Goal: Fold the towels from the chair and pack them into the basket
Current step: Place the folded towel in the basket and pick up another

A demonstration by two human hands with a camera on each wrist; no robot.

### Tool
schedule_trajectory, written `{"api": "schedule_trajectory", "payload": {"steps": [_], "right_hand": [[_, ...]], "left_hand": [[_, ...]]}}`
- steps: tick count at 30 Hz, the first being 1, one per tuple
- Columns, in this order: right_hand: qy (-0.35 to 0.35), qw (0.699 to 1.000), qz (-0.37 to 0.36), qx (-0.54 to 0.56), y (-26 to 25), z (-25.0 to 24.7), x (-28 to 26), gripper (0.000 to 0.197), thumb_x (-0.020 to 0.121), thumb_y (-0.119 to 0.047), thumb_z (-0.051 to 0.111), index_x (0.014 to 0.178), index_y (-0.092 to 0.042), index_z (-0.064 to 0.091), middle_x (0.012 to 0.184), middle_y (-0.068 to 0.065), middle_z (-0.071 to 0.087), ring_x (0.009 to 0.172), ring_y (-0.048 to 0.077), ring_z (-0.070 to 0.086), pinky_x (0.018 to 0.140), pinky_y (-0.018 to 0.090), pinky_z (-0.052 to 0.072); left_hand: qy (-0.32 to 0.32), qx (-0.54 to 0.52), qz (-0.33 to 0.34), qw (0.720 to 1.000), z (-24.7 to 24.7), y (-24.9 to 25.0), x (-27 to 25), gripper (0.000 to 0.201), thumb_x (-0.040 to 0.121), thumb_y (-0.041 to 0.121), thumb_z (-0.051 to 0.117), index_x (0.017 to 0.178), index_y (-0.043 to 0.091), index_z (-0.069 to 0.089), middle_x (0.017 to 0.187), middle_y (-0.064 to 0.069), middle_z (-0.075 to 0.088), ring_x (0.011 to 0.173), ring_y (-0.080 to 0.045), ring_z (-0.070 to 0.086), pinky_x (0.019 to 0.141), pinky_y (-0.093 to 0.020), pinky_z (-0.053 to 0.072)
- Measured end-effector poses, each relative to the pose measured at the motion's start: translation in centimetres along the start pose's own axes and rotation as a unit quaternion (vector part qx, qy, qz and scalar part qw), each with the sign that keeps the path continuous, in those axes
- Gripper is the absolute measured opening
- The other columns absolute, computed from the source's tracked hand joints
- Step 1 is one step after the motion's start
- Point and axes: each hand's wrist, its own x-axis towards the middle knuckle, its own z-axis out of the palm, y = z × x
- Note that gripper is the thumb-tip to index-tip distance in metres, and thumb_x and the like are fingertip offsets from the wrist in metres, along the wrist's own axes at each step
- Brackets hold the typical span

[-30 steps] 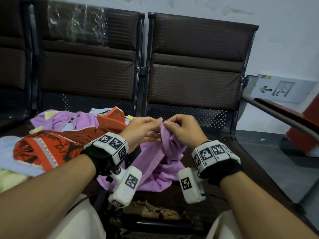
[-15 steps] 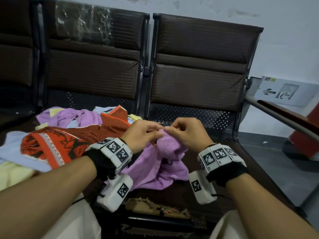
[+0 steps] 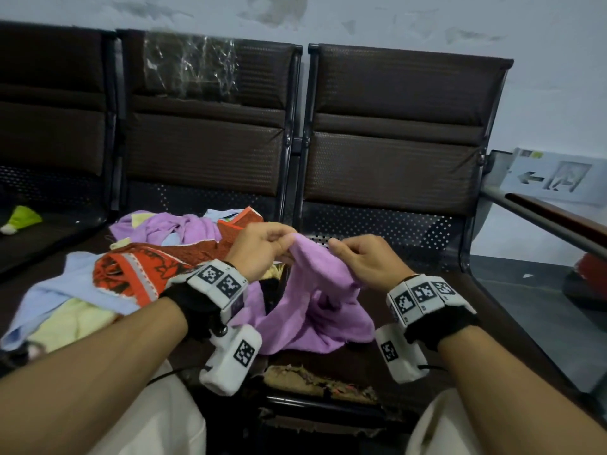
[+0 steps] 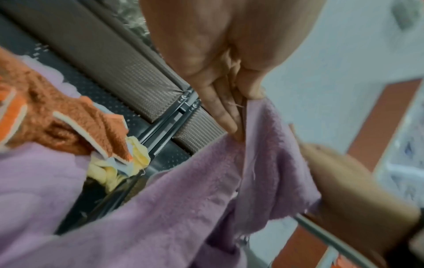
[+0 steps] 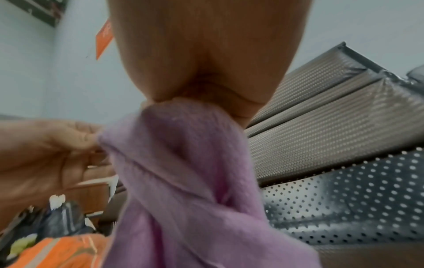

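Note:
A purple towel [image 3: 312, 300] hangs bunched over the right chair seat, its lower part resting on the seat. My left hand [image 3: 262, 244] pinches its top edge on the left, and my right hand [image 3: 358, 257] grips the same edge a short way to the right. The left wrist view shows the left hand's fingers [image 4: 220, 108] pressed against the purple towel [image 4: 183, 208]. From the right wrist, the purple towel [image 5: 183, 172] drops straight out of the right hand's grip. A heap of towels [image 3: 138, 267] in red, purple, blue and yellow lies on the middle seat. No basket is in view.
A row of dark brown chairs [image 3: 394, 126] stands against the pale wall. A metal armrest [image 3: 542, 224] runs along the right side. A small green cloth [image 3: 23, 218] lies on the far left seat. The front edge of the right seat [image 3: 312, 382] is torn.
My hands have drawn apart along the towel's top edge, spreading it between them. The towel has lifted slightly off the seat.

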Motion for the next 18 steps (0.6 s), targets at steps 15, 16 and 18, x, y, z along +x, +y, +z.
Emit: {"api": "schedule_trajectory", "payload": {"steps": [15,16,18], "right_hand": [[-0.158,0.985,0.065,-0.005,1.7,-1.8,-3.8,0.067,0.071,-0.072,0.043,0.063,-0.01,0.066,0.053,-0.007,0.05,0.05,0.007,0.044,0.052,0.023,0.035],[-0.171,0.982,0.08,-0.011,1.9,-2.0,-4.1,0.064,0.068,-0.074,0.044,0.064,-0.015,0.068,0.052,-0.011,0.053,0.049,0.003,0.047,0.051,0.019,0.037],[-0.195,0.974,0.104,-0.05,2.7,-2.5,-4.9,0.066,0.067,-0.076,0.045,0.07,-0.016,0.072,0.053,-0.011,0.056,0.046,-0.002,0.047,0.047,0.013,0.036]], "left_hand": [[0.261,-0.039,-0.095,0.96,-3.4,-0.7,1.9,0.038,0.094,0.001,0.036,0.063,0.02,0.046,0.069,0.002,0.046,0.062,-0.007,0.042,0.049,0.001,0.033],[0.254,-0.022,-0.092,0.963,-3.3,-0.6,1.8,0.037,0.093,0.0,0.037,0.064,0.019,0.048,0.066,0.005,0.044,0.059,-0.005,0.038,0.045,0.001,0.032],[0.248,0.011,-0.09,0.965,-3.3,-0.3,1.7,0.037,0.093,0.0,0.037,0.065,0.019,0.05,0.06,0.008,0.046,0.057,-0.004,0.037,0.042,0.001,0.031]]}}
